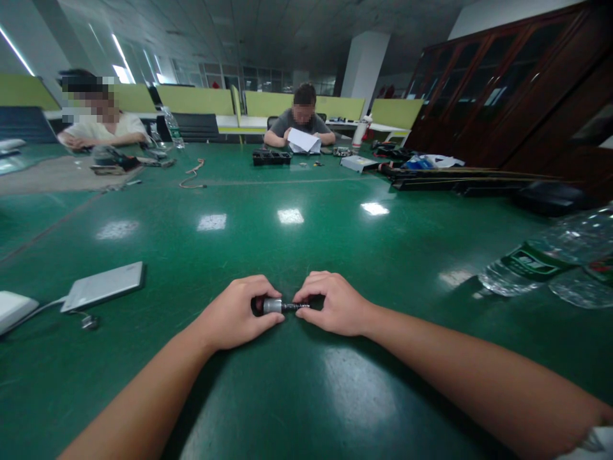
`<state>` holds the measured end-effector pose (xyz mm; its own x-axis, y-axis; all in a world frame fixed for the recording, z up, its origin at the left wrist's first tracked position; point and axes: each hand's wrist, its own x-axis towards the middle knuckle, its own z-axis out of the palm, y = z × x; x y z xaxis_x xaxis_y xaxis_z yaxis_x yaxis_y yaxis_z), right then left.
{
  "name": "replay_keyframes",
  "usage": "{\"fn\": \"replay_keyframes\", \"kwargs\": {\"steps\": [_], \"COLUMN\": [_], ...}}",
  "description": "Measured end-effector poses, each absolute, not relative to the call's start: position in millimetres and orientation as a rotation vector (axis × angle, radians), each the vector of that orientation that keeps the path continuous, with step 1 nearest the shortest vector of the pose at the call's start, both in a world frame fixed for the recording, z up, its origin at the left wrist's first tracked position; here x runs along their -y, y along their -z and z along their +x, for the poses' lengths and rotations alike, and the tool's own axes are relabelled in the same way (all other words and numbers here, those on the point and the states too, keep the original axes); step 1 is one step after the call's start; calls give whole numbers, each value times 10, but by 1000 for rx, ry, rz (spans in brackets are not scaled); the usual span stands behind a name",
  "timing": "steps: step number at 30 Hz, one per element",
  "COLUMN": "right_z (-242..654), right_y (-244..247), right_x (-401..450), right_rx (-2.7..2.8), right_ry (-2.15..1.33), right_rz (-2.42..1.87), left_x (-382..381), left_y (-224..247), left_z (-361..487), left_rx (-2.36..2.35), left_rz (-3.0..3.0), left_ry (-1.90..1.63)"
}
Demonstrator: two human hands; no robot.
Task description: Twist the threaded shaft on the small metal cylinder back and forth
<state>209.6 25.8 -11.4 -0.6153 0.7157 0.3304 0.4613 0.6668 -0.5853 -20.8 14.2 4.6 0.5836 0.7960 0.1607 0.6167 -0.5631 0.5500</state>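
Note:
Above the near middle of the green table, my left hand [242, 313] is closed around a short silver metal cylinder [272, 306], thumb below and fingers above. From the cylinder's right end a thin, dark, spiral-grooved rod [291, 306] sticks out, looking like a drill bit. My right hand [335, 303] pinches the rod's far end between thumb and fingertips. Cylinder and rod lie roughly level, in one line between both hands. Whether the two are one piece cannot be made out. My left fingers partly hide the cylinder's left end.
Left of my hands lies a silver flat box [105, 285] with a cable and a small metal piece [89, 321]. Clear plastic bottles [527, 265] lie at the right. Two people sit across the green table [249, 223], near a black tray [271, 157] and long black strips [431, 179].

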Motion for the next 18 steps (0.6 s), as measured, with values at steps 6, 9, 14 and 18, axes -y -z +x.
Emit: {"fn": "replay_keyframes", "kwargs": {"steps": [6, 9, 14, 18], "right_z": [2099, 2104, 2111, 2107], "right_y": [114, 118, 128, 123], "right_x": [-266, -272, -275, -273], "right_rx": [2347, 2351, 2352, 2346], "right_ry": [-602, -593, -601, -602], "right_rz": [-899, -909, -892, -887], "left_x": [-137, -141, -143, -144], "left_y": [-67, -65, -49, -48], "left_z": [-199, -206, -221, -221], "left_rx": [-1126, -1136, -1140, -1146], "left_rz": [2380, 2380, 2388, 2392], "left_ry": [-550, -549, -556, -550]}}
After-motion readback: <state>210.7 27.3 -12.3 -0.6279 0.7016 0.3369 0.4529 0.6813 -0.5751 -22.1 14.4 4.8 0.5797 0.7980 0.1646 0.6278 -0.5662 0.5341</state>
